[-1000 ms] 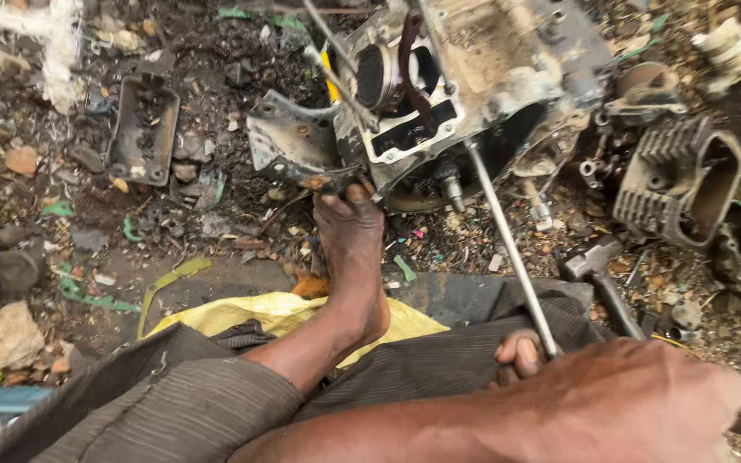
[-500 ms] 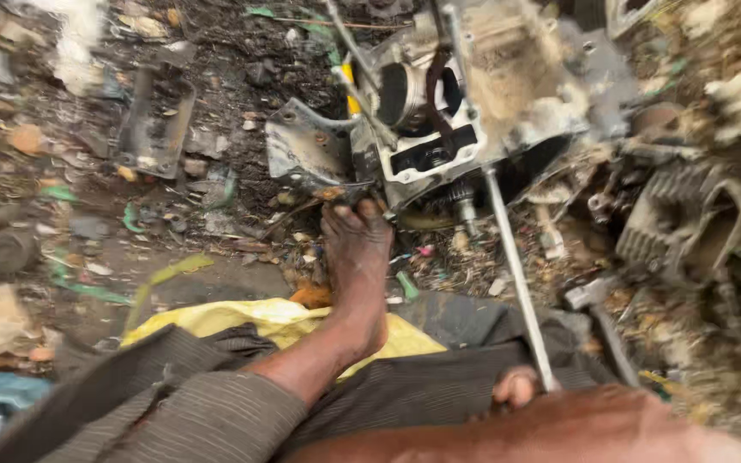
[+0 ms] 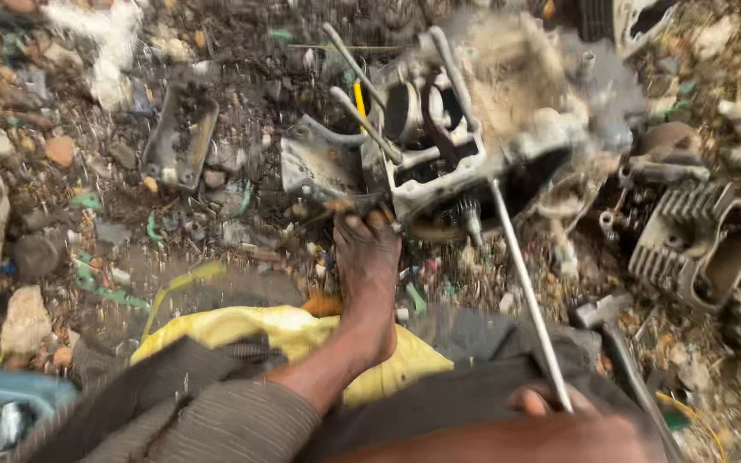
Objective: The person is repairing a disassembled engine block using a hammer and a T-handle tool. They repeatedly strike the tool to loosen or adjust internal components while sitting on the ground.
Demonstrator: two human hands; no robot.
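Now the Rod Leans Steeper Into the Engine Case

Since the earlier frame the view has dropped closer and the engine block (image 3: 473, 129) sits higher and blurrier. A long metal rod (image 3: 529, 296) runs from the block's lower edge down and slightly right to the right hand (image 3: 559, 429), whose fingers are clenched around its near end. Its long axis is nearly upright in the picture, tip toward the block. A bare foot (image 3: 369, 274) presses against the casing. The left hand is out of sight.

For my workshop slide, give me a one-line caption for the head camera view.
Bare foot braces a dirty engine block on littered ground while a hand grips a long metal rod.
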